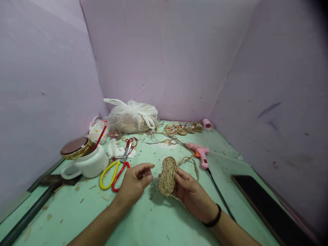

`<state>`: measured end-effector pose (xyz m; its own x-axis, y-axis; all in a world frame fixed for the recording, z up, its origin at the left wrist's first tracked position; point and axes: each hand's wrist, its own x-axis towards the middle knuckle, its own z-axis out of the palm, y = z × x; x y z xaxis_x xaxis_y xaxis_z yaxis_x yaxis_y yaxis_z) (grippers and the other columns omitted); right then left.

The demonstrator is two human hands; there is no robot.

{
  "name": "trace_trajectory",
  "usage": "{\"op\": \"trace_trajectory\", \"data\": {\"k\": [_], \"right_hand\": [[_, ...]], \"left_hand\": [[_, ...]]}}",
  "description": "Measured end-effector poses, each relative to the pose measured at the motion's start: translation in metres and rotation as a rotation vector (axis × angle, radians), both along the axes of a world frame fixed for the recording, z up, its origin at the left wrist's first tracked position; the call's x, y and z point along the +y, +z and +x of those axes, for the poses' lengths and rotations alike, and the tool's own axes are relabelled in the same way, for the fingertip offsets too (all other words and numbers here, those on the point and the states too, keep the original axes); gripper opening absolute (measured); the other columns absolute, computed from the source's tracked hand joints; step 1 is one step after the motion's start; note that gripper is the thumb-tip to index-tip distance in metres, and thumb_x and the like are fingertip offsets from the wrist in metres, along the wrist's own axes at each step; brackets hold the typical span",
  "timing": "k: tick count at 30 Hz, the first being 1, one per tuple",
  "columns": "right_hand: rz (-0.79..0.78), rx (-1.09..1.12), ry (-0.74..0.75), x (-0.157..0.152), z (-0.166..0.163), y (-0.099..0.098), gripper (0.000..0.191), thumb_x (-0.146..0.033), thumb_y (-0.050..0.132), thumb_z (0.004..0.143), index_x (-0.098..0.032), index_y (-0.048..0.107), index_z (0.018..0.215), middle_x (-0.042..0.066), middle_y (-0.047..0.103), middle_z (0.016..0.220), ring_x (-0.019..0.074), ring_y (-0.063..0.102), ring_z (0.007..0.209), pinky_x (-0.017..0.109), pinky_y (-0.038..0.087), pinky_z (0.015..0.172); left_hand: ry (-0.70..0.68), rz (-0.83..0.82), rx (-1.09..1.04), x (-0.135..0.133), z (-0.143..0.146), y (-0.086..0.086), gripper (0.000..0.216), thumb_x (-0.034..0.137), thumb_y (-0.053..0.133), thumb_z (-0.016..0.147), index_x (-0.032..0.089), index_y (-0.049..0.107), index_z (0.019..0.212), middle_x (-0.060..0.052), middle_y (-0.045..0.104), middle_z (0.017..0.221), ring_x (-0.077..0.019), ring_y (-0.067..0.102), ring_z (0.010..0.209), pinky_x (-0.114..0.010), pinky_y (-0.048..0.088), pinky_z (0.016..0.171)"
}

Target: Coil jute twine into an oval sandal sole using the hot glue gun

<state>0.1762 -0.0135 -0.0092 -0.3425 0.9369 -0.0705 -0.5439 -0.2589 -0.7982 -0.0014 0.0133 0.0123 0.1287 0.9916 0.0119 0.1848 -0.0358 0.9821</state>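
My right hand (pixel 189 186) holds a small woven sole (pixel 168 176), an oval coil of brown braided straw cord narrowed at the middle. Its flat face is turned towards me, and my thumb rests on its right edge. A loose tail of straw cord (pixel 196 167) loops out behind that hand. Left of the sole, my left hand (pixel 137 179) hovers apart from it, fingers curled, with a gap between thumb and forefinger. Scissors (pixel 120 169) with yellow and red handles lie just beyond my left hand. A pink glue gun (pixel 201 153) lies beyond my right.
At left stand a white mug (pixel 93 164) with a gold-rimmed lid (pixel 75 147) and a hammer (pixel 38 205). A white plastic bag (pixel 135 116) sits at the back, near several small straw pieces (pixel 181 130) and a pink roll (pixel 207 124). A dark phone-like slab (pixel 269 208) lies right.
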Motion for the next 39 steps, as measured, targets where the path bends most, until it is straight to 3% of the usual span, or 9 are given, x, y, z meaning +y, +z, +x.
{"op": "trace_trajectory", "data": {"k": [3,7,12,15,19,22,26,30,39], "right_hand": [[0.110,-0.109,-0.070,-0.002,-0.002,-0.001,0.038,-0.037,0.067,0.078,-0.022,0.063,0.113,0.007,0.067,0.112,0.0235,0.060,0.106,0.041,0.044,0.094],[0.344,-0.345,-0.088,-0.010,-0.004,-0.005,0.041,-0.039,0.060,0.085,-0.030,0.058,0.125,0.003,0.055,0.133,0.0234,0.045,0.126,0.044,0.026,0.109],[0.467,-0.369,0.005,-0.019,-0.008,-0.010,0.049,-0.036,0.061,0.084,-0.038,0.048,0.131,-0.001,0.033,0.149,0.0217,0.024,0.138,0.046,0.022,0.111],[0.405,-0.407,-0.100,-0.015,-0.004,-0.008,0.044,-0.038,0.061,0.083,-0.031,0.056,0.125,0.006,0.048,0.140,0.0254,0.042,0.129,0.047,0.037,0.103],[0.358,-0.720,-0.388,-0.007,0.006,0.001,0.039,-0.036,0.068,0.073,-0.021,0.065,0.109,0.011,0.065,0.115,0.0265,0.059,0.105,0.047,0.042,0.095],[0.201,-0.642,-0.244,-0.003,0.005,0.005,0.037,-0.032,0.076,0.061,-0.017,0.069,0.095,0.008,0.072,0.088,0.0217,0.064,0.079,0.037,0.050,0.073],[-0.017,-0.385,-0.136,0.001,-0.002,0.002,0.031,-0.025,0.084,0.050,-0.015,0.065,0.072,-0.001,0.067,0.061,0.0113,0.058,0.056,0.023,0.045,0.055],[-0.074,-0.312,-0.219,0.002,-0.004,-0.004,0.037,-0.033,0.082,0.055,-0.018,0.057,0.078,-0.004,0.065,0.065,0.0078,0.057,0.055,0.021,0.046,0.056],[-0.072,-0.308,-0.083,-0.001,-0.006,-0.008,0.044,-0.031,0.085,0.054,-0.016,0.059,0.087,0.002,0.068,0.077,0.0135,0.062,0.069,0.027,0.049,0.066]], "left_hand": [[-0.102,0.048,0.069,-0.010,0.003,0.001,0.026,0.035,0.061,0.067,0.013,0.069,0.079,-0.007,0.066,0.073,-0.0181,0.059,0.068,-0.030,0.046,0.064],[-0.196,0.122,0.137,-0.025,0.007,-0.002,0.051,0.039,0.062,0.070,0.014,0.058,0.114,-0.012,0.065,0.106,-0.0239,0.061,0.091,-0.034,0.050,0.078],[-0.102,0.082,0.140,-0.023,0.008,-0.006,0.058,0.036,0.062,0.067,0.013,0.051,0.119,-0.015,0.059,0.120,-0.0282,0.054,0.111,-0.041,0.040,0.098],[-0.058,-0.051,-0.007,-0.014,0.005,-0.007,0.049,0.033,0.064,0.066,0.013,0.054,0.108,-0.013,0.066,0.101,-0.0256,0.062,0.091,-0.039,0.048,0.084],[-0.164,-0.230,-0.304,-0.007,0.001,-0.011,0.053,0.032,0.075,0.060,0.015,0.051,0.104,-0.005,0.065,0.083,-0.0190,0.062,0.072,-0.032,0.049,0.068],[-0.248,-0.246,-0.394,-0.005,0.002,-0.014,0.058,0.030,0.079,0.058,0.015,0.050,0.107,-0.002,0.062,0.080,-0.0147,0.059,0.069,-0.027,0.046,0.063],[-0.189,-0.250,-0.548,-0.002,0.009,-0.016,0.064,0.026,0.081,0.055,0.017,0.050,0.111,0.002,0.057,0.079,-0.0112,0.055,0.068,-0.022,0.043,0.060],[-0.211,-0.354,-0.650,-0.001,0.017,-0.020,0.048,0.023,0.081,0.054,0.012,0.060,0.097,-0.006,0.062,0.089,-0.0151,0.058,0.080,-0.025,0.044,0.070],[0.019,-0.356,-0.470,0.000,0.022,-0.021,0.032,0.026,0.082,0.049,0.009,0.065,0.070,-0.002,0.063,0.059,-0.0051,0.043,0.042,-0.018,0.031,0.038]]}}
